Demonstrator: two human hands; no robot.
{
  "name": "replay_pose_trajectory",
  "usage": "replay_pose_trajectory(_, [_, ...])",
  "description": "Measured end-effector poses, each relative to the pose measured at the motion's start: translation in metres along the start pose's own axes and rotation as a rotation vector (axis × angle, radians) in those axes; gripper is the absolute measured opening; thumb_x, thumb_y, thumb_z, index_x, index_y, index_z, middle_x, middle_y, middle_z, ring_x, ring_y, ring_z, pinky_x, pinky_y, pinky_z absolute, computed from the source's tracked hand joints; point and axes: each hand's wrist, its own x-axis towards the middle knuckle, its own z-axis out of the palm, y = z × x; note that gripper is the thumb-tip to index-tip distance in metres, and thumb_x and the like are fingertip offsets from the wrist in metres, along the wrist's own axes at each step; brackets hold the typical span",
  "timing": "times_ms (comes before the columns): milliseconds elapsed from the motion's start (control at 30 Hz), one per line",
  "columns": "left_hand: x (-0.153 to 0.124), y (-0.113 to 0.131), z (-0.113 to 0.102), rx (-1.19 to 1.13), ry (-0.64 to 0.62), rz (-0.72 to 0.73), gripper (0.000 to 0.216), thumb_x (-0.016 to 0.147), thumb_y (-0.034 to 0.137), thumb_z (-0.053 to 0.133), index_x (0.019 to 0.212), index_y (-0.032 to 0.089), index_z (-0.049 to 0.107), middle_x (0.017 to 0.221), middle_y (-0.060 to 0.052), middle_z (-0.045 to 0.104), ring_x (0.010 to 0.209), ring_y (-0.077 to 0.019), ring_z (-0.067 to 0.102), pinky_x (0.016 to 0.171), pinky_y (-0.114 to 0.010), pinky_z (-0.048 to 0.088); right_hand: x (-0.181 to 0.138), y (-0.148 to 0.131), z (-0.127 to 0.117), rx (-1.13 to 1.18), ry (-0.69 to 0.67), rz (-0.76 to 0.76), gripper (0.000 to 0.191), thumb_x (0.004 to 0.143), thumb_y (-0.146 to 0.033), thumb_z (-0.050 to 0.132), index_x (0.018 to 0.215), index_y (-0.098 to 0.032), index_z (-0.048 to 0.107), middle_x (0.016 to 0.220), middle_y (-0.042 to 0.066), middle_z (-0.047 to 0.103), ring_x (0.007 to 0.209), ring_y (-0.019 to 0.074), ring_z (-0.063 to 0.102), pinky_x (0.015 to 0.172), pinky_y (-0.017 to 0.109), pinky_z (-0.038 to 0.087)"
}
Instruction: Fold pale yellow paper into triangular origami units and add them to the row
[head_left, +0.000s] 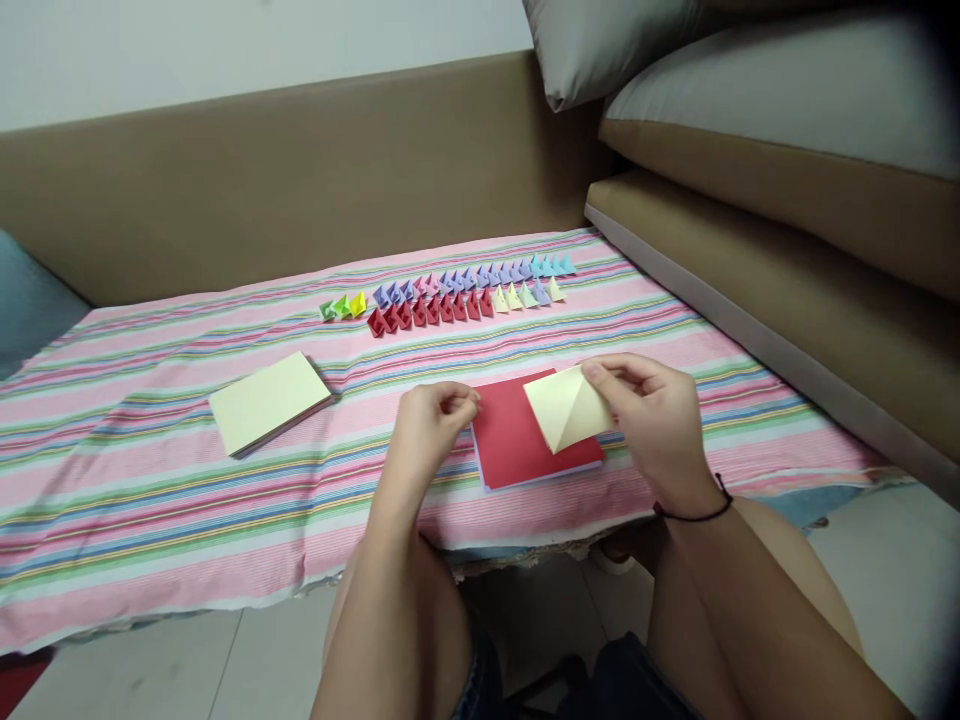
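My right hand (654, 415) pinches a pale yellow folded paper (564, 408) by its top right corner, holding it just above a stack of paper with a red top sheet (514, 435). My left hand (431, 425) hovers at the red stack's left edge, fingers curled together in a loose pinch with nothing visible in them. Beyond the hands, two rows of small folded paper boats (450, 292) in green, yellow, purple, pink, red, blue and pale tones stand on the striped cloth (150, 480).
A second stack of paper with a pale yellow top sheet (268, 402) lies to the left. The striped cloth covers a low seat against a brown sofa back (300, 170). Grey cushions (750, 90) pile up at the right. My knees sit below the cloth's front edge.
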Motion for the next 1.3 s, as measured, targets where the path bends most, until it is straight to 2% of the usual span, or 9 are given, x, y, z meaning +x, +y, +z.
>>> replay_pose_trajectory(133, [-0.001,0.005,0.001,-0.188,0.067,0.075,0.013,0.074,0.026,0.058,0.077,0.015,0.064,0.076,-0.004,0.065,0.072,-0.0143,0.060,0.068,-0.025,0.047,-0.002,-0.002,0.001,-0.015,-0.067,0.004,0.014,0.074,-0.031,0.066,0.075,-0.017,0.069,0.071,0.003,0.069,0.066,0.0168,0.062,0.054,0.024,0.046])
replay_pose_trajectory(233, [-0.005,0.015,0.018,-0.307,-0.064,0.060,0.021,0.072,0.029,0.064,0.087,0.015,0.064,0.080,-0.004,0.065,0.073,-0.0138,0.059,0.066,-0.023,0.046,-0.010,-0.005,0.011,-0.028,-0.174,-0.022,0.013,0.075,-0.030,0.065,0.072,-0.017,0.068,0.071,0.003,0.069,0.068,0.0167,0.063,0.058,0.025,0.047])
replay_pose_trajectory(300, [-0.007,0.019,0.030,-0.337,-0.111,0.040,0.018,0.072,0.029,0.065,0.079,0.013,0.064,0.071,-0.003,0.062,0.065,-0.0116,0.056,0.060,-0.021,0.043,-0.014,-0.007,0.017,-0.028,-0.207,-0.015,0.014,0.075,-0.030,0.065,0.072,-0.017,0.069,0.071,0.002,0.070,0.067,0.0163,0.062,0.057,0.024,0.047])
replay_pose_trajectory(400, [-0.008,0.018,0.037,-0.320,-0.078,0.017,0.017,0.074,0.028,0.062,0.074,0.012,0.064,0.064,-0.002,0.058,0.058,-0.0093,0.051,0.054,-0.019,0.039,-0.016,-0.005,0.021,-0.003,-0.248,0.044,0.016,0.075,-0.032,0.065,0.074,-0.017,0.069,0.073,0.003,0.070,0.068,0.0162,0.063,0.057,0.024,0.046])
replay_pose_trajectory(567, [-0.006,0.015,0.034,-0.282,-0.042,0.040,0.015,0.075,0.027,0.060,0.075,0.012,0.064,0.067,-0.002,0.058,0.061,-0.0101,0.052,0.054,-0.019,0.039,-0.013,0.001,0.020,0.102,-0.317,0.148,0.019,0.075,-0.035,0.065,0.079,-0.017,0.068,0.075,0.002,0.070,0.070,0.0163,0.064,0.057,0.023,0.047])
replay_pose_trajectory(800, [-0.007,0.018,0.037,-0.233,-0.021,0.043,0.012,0.070,0.026,0.061,0.068,0.014,0.063,0.063,-0.001,0.059,0.059,-0.0108,0.053,0.055,-0.020,0.040,-0.016,0.000,0.021,0.022,-0.362,0.078,0.017,0.075,-0.034,0.065,0.076,-0.017,0.069,0.071,0.002,0.069,0.066,0.0156,0.062,0.055,0.023,0.046])
replay_pose_trajectory(1067, [-0.006,0.016,0.023,-0.261,-0.077,-0.017,0.013,0.068,0.026,0.063,0.067,0.013,0.064,0.055,0.001,0.055,0.052,-0.0090,0.050,0.053,-0.021,0.039,-0.010,0.001,0.015,0.026,-0.184,0.061,0.018,0.073,-0.034,0.066,0.076,-0.017,0.069,0.073,0.004,0.070,0.068,0.0183,0.064,0.057,0.026,0.048])
replay_pose_trajectory(1200, [-0.004,0.013,0.014,-0.262,-0.054,-0.023,0.013,0.070,0.026,0.063,0.069,0.013,0.063,0.062,-0.001,0.061,0.061,-0.0112,0.056,0.061,-0.023,0.044,-0.004,0.007,0.009,0.096,-0.047,0.088,0.018,0.072,-0.034,0.068,0.076,-0.017,0.069,0.074,0.004,0.070,0.070,0.0187,0.064,0.057,0.026,0.048])
replay_pose_trajectory(1300, [-0.005,0.014,0.020,-0.430,0.000,-0.071,0.021,0.073,0.034,0.062,0.079,0.014,0.061,0.075,-0.003,0.064,0.069,-0.0125,0.060,0.067,-0.025,0.048,-0.003,0.009,0.011,0.158,0.011,0.121,0.019,0.070,-0.035,0.069,0.077,-0.017,0.069,0.073,0.004,0.070,0.068,0.0178,0.063,0.057,0.026,0.049])
